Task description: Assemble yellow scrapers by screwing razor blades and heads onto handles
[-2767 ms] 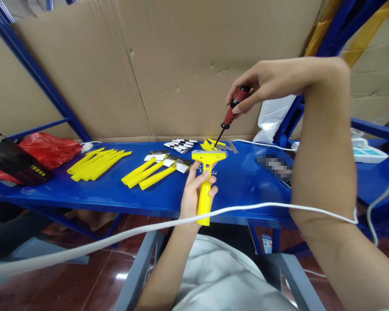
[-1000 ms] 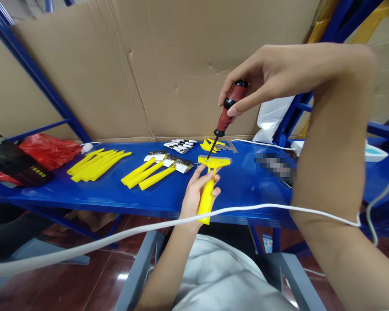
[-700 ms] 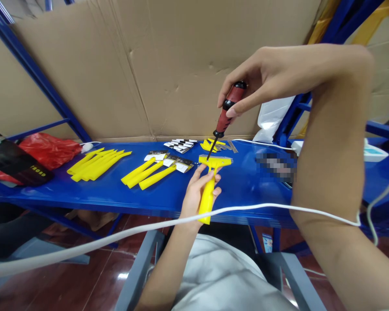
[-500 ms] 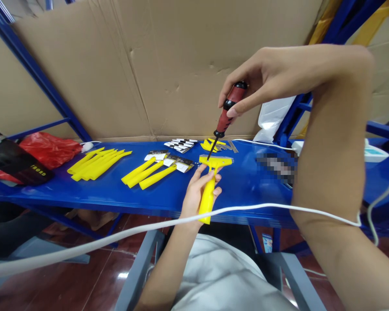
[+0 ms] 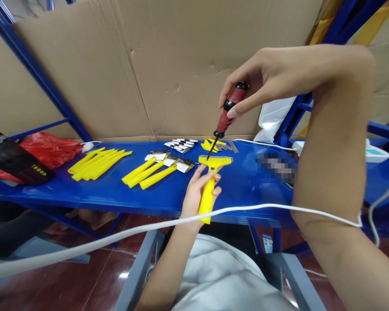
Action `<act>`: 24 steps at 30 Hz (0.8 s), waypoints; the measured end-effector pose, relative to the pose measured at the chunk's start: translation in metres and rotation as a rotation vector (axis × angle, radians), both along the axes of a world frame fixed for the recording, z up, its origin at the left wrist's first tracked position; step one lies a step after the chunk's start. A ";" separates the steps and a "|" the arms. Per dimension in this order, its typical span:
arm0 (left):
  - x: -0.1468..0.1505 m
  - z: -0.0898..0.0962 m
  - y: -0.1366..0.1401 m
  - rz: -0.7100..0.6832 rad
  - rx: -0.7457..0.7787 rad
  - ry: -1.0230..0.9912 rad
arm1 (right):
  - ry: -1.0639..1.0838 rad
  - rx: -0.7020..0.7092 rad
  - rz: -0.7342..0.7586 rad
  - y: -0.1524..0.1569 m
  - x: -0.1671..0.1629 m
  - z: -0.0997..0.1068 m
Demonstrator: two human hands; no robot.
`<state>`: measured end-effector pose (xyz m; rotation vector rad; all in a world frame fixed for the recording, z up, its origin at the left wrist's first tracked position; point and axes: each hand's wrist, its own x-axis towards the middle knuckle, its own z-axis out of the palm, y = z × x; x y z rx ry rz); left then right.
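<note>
My left hand [image 5: 193, 195] is closed round the handle of a yellow scraper [image 5: 208, 196], its wide head pointing away from me. A clear strip runs along the head's far edge. My right hand [image 5: 251, 86] grips a red and black screwdriver [image 5: 225, 121] by its handle, thumb and fingers pinching it from above. The screwdriver leans, and its tip meets the left side of the scraper head, where a screw appears to sit. Small metallic bits lie on the table just left of the head, too small to name.
On the blue table [image 5: 142, 199] lie yellow handles [image 5: 99, 165], scrapers with cards [image 5: 151, 170], black-and-white packets [image 5: 181, 144], small yellow pieces [image 5: 210, 145] and metal blades [image 5: 234, 147]. A red plastic bag [image 5: 50, 149] is at left. A white cable [image 5: 116, 239] crosses in front; cardboard [image 5: 181, 65] stands behind.
Almost nothing differs. The scraper head has shifted very slightly left, with the screwdriver tip still on it; both hands keep their grip.
</note>
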<state>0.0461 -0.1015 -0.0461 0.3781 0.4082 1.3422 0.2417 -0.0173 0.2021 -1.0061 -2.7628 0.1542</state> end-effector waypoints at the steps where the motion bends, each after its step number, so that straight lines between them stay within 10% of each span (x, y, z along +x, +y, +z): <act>1: 0.000 0.000 0.000 0.001 -0.002 0.001 | -0.001 -0.003 0.002 0.000 0.000 0.000; 24: 0.000 0.000 0.001 0.019 -0.009 -0.008 | -0.026 -0.003 -0.001 0.000 0.000 0.002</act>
